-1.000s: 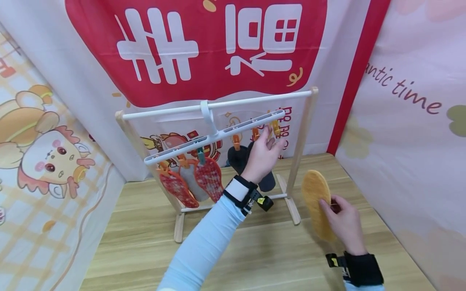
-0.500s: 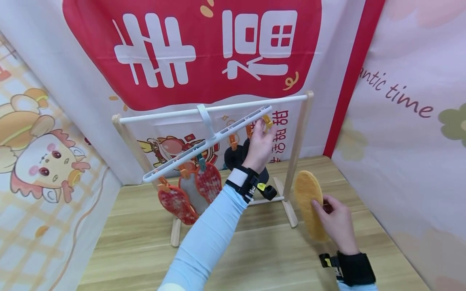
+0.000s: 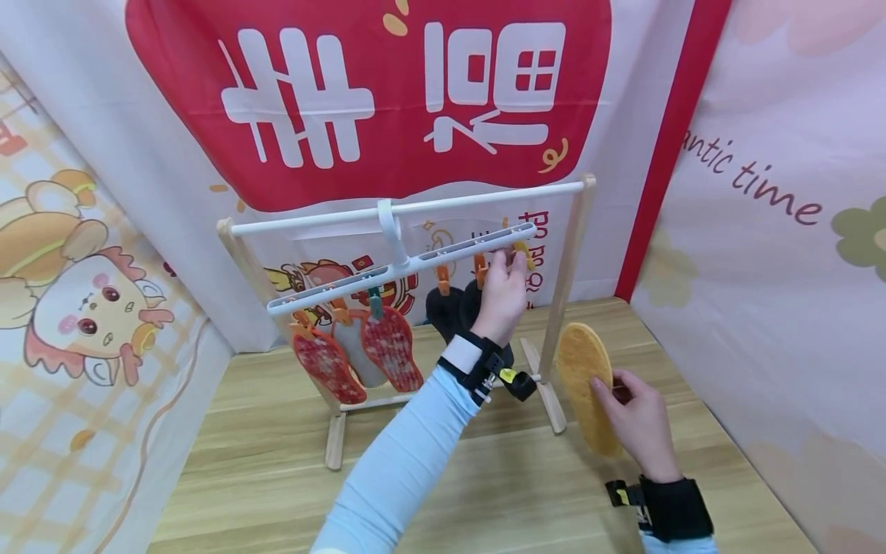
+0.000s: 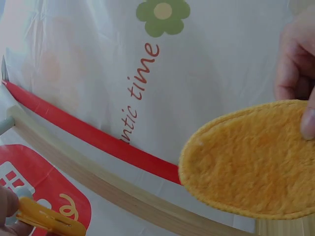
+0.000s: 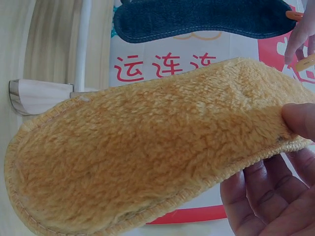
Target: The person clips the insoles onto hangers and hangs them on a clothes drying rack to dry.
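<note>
My right hand (image 3: 645, 425) holds a fuzzy yellow insole (image 3: 580, 377) upright by its edge, thumb on the near face and fingers behind (image 5: 268, 189). The insole's pile and stitched rim (image 5: 123, 157) show up close in the right wrist view. At the right end of a white clip hanger (image 3: 332, 290), my left hand (image 3: 503, 300) pinches a yellow clip (image 4: 51, 220), which has nothing in it. Orange clips (image 3: 443, 278) and a green clip (image 3: 375, 302) hold red patterned insoles (image 3: 392, 346), a grey one (image 3: 360, 350) and dark ones (image 5: 202, 17), partly hidden by my left hand.
The hanger hooks over the white top rod (image 3: 484, 198) of a small rack with wooden posts (image 3: 567, 277) and feet (image 3: 551, 406). It stands on a wood-grain table (image 3: 270, 462). Printed cloth walls (image 3: 775, 308) close in the back and both sides.
The hanger's right end swings back and then forward and right again with my left hand on the clip. The hanging insoles sway along. My right hand keeps the yellow insole nearly still.
</note>
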A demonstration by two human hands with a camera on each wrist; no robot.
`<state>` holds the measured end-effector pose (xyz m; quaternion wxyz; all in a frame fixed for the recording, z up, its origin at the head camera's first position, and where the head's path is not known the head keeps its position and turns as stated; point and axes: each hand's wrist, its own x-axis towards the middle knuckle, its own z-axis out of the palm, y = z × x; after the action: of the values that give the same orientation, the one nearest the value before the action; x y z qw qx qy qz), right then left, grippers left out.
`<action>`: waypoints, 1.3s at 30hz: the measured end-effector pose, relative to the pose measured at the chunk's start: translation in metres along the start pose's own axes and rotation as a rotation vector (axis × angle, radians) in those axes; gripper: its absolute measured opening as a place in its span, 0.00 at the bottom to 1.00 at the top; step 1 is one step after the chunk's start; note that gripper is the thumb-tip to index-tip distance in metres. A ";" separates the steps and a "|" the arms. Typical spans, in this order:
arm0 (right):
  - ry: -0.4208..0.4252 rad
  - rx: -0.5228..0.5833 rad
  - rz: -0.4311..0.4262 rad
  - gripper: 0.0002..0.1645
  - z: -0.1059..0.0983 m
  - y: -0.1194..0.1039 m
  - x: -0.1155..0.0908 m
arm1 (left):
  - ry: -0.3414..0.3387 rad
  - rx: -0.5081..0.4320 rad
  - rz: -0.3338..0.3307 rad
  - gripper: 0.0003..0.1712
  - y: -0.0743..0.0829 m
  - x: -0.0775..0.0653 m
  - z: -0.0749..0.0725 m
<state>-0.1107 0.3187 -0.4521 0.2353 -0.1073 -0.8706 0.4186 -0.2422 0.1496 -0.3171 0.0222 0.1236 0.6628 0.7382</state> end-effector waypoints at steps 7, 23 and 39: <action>-0.011 0.008 -0.016 0.22 0.001 -0.007 0.000 | -0.040 -0.006 0.065 0.28 -0.002 -0.017 -0.002; -0.007 -0.008 0.016 0.24 -0.006 -0.007 -0.005 | -0.177 0.045 0.086 0.28 -0.003 -0.039 0.007; 0.024 -0.020 -0.026 0.21 -0.006 -0.019 -0.011 | -0.241 0.093 0.102 0.26 -0.006 -0.056 -0.006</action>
<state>-0.0978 0.3068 -0.4372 0.2502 -0.1031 -0.8731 0.4056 -0.1904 0.1332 -0.3323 0.0583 0.2460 0.6816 0.6867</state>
